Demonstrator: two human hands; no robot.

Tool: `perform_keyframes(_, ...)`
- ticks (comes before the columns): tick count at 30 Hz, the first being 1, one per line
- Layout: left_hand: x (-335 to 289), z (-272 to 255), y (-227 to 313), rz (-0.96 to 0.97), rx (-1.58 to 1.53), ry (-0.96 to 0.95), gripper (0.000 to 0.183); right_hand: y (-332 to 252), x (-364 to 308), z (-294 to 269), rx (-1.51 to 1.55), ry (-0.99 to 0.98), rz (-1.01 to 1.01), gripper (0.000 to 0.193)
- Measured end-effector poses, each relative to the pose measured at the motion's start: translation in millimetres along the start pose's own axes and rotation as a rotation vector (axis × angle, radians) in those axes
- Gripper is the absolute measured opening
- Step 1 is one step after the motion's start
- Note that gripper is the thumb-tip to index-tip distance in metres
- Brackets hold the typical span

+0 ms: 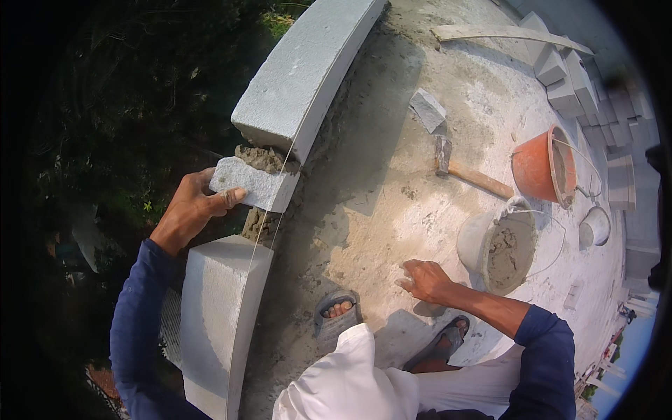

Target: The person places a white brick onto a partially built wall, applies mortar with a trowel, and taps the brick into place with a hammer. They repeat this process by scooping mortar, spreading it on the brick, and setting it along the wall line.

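My left hand (199, 205) is closed around the outer end of a short, pale block piece (253, 183), with the thumb on top. The piece sits in the gap of a block row, between a long block (301, 77) beyond it and a nearer block (224, 294). Wet mortar (266, 158) fills the far joint, and more mortar (260, 225) shows in the near one. A thin string (269, 210) runs along the row past the piece. Over the floor, my right hand (427, 281) hangs with fingers loosely bent and apart, nothing visible in them.
On the right stand a grey bucket (476, 245) of mortar and an orange bucket (532, 171). A hammer (465, 171) and a broken block chunk (428, 110) lie on the floor. Farther back are a board (504, 32) and stacked blocks (577, 84). Dark, lower ground drops away left.
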State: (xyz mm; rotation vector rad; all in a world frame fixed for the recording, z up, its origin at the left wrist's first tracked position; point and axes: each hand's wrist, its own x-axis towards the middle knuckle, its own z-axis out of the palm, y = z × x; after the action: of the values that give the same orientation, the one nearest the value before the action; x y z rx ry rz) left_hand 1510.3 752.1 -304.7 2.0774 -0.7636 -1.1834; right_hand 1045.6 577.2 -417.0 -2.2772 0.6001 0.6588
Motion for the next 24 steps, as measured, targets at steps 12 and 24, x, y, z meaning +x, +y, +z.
perform_keyframes(12, -2, 2, -20, -0.019, -0.127, -0.018, 0.085, 112, -155, 34, -0.430, -0.193, 0.060, 0.058)
perform_keyframes(24, -40, -74, 66, 0.642, 0.049, 0.532, 0.058, 133, -159, 54, -0.567, -0.201, -0.041, 0.049)
